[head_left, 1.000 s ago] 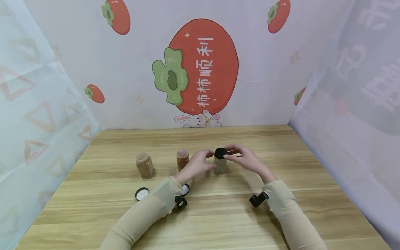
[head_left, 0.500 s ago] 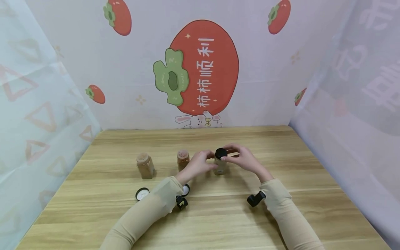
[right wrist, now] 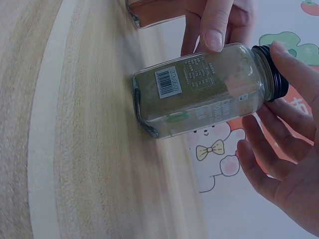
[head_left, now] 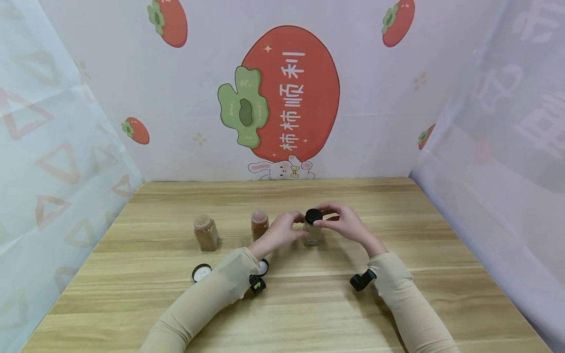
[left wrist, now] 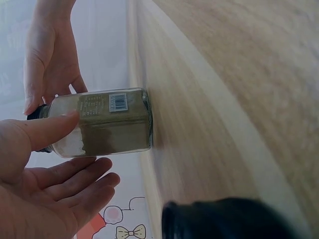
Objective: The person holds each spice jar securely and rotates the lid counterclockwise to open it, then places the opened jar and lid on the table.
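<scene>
The left hand [head_left: 282,229] grips a square olive-filled glass jar [right wrist: 219,92], the right hand [head_left: 346,224] pinching its round black lid [head_left: 314,216], apparently the last on; two clear brown-filled jars [head_left: 206,236] left of them stand uncapped.

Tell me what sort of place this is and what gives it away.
Probably a small staged recording booth: a fruit-printed backdrop and pale side panels enclose a wood-grain table, and a black wrist camera sits by the right sleeve.
</scene>
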A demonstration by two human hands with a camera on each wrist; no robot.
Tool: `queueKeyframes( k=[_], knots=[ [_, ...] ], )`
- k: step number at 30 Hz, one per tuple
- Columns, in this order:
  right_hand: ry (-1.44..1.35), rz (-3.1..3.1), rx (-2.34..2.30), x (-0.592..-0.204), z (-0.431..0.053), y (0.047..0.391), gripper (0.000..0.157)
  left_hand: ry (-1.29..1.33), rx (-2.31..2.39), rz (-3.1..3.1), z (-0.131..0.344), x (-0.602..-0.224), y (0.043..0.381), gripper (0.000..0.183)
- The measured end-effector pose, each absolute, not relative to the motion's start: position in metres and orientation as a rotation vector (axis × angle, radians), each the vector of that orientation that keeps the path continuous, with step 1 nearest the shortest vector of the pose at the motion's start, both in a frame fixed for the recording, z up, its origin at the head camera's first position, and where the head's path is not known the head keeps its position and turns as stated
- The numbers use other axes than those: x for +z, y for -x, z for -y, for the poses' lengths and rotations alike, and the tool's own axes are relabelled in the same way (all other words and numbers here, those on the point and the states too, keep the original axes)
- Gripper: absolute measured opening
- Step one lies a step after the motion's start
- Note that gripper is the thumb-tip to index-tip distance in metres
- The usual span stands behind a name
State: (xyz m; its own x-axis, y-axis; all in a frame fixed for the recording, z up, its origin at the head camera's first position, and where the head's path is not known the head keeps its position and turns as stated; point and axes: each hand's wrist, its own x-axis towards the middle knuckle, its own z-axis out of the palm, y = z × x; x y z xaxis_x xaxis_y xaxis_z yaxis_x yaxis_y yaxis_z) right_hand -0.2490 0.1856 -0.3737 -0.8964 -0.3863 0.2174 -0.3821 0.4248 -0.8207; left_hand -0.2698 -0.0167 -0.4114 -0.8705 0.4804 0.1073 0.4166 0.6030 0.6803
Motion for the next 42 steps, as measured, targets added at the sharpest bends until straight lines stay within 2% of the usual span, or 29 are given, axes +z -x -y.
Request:
queueKeyframes(
  k=[12,21,29,42],
  knots=[
    [0.755,-2.677,-1.472,-0.376,-0.186,0.252,0.037,-0.770,1.087,-2.743,0.016,-0.410,0.267,0.039],
    [0.800,-2.710,-1.433,-0.405,-0.197,0.276,0.037,-0.818,1.020,-2.769,0.015,-0.408,0.266,0.038],
    [0.932,-2.672,-1.386,-0.404,-0.202,0.276,0.038,-0.822,1.002,-2.767,0.015,-0.410,0.266,0.039],
    [0.918,-2.567,-1.342,-0.400,-0.207,0.279,0.040,-0.782,0.999,-2.760,0.015,-0.413,0.268,0.041]
  ],
)
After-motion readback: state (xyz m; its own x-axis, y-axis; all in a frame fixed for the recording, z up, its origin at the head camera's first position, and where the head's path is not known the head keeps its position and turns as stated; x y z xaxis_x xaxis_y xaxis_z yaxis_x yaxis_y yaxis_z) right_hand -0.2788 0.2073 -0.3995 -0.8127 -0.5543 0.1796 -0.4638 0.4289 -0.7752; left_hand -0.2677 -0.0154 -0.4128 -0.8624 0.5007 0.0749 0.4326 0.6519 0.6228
